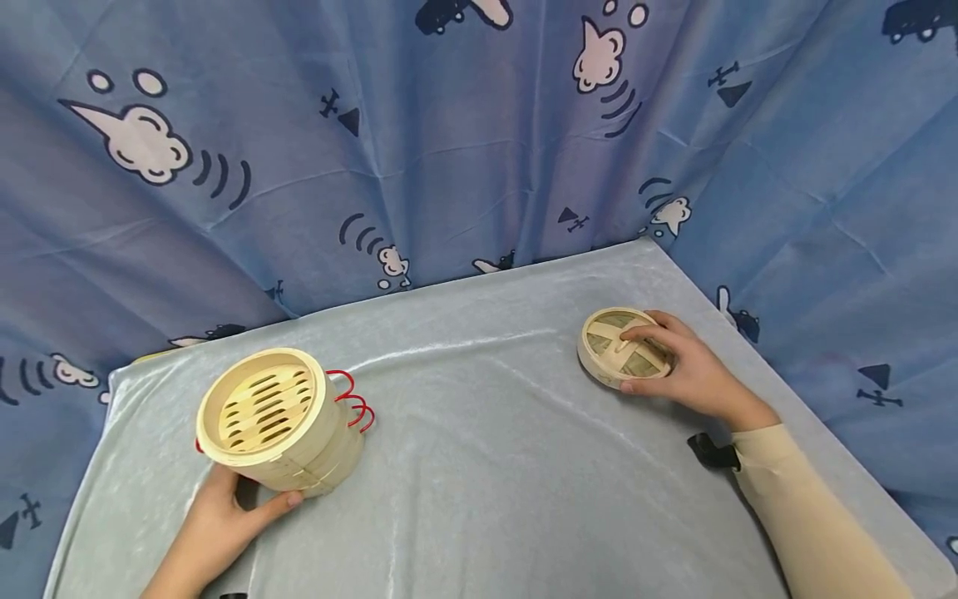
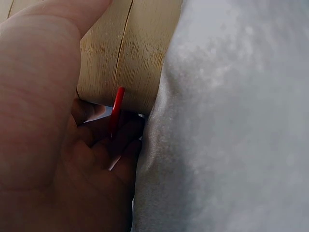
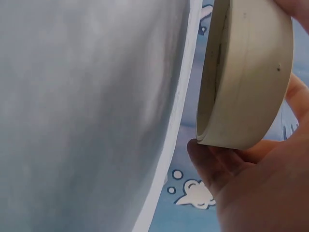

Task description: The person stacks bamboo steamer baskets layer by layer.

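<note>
On the left of the head view stands a stack of bamboo steamer baskets (image 1: 322,433), its slatted top tray uncovered. My left hand (image 1: 217,520) grips its near side low down, thumb on the front and fingers round the left. Red loops of handle stick out on its right, and one red handle (image 2: 117,108) shows by my fingers in the left wrist view. At the far right my right hand (image 1: 684,370) holds the round bamboo steamer lid (image 1: 609,353) by its edge, one finger across the woven top. The right wrist view shows the lid's side wall and hollow underside.
A pale grey velvety cloth (image 1: 464,466) with a few creases covers the table. Blue patterned curtains (image 1: 464,150) hang behind it and along the right edge. A black strap (image 1: 713,452) is at my right wrist.
</note>
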